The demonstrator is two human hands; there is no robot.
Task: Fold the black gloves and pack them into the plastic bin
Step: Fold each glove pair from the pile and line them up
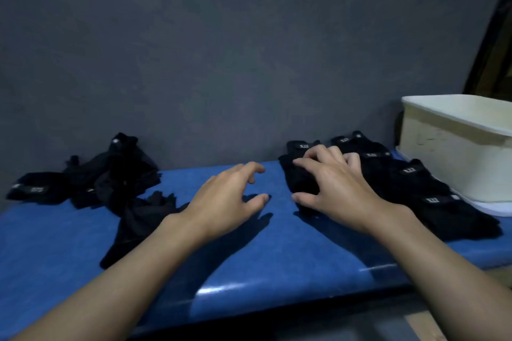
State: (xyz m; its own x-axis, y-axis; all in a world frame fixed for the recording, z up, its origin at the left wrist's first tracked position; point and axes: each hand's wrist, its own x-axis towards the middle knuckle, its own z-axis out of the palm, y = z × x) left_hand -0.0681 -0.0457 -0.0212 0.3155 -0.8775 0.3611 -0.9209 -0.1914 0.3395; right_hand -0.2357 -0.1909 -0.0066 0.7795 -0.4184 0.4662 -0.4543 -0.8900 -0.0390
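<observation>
Nearest you lies the blue table (291, 257). Your left hand (227, 196) hovers just above it, fingers loosely curled and released, holding nothing. Just beside it, your right hand (335, 183) sits on the folded glove (302, 183) at the left end of the row of folded gloves (410, 183), thumb at the near edge and bent fingers over the far edge, grasping it.

The step looks like settling this fold into the row. Soft fabric tends to spring open, so press down through your palm rather than pinching with the fingertips. Bring your left hand to the free edge to square it against its neighbour.

Off to your left, well apart, the loose pile (116, 183) waits to be folded; take one glove at a time so the tangle does not drag along.

Farther right, the plastic bin (457, 152) stands just beside the row. Its inside is hidden from here. When you pack, carry the folds flat with both hands.
</observation>
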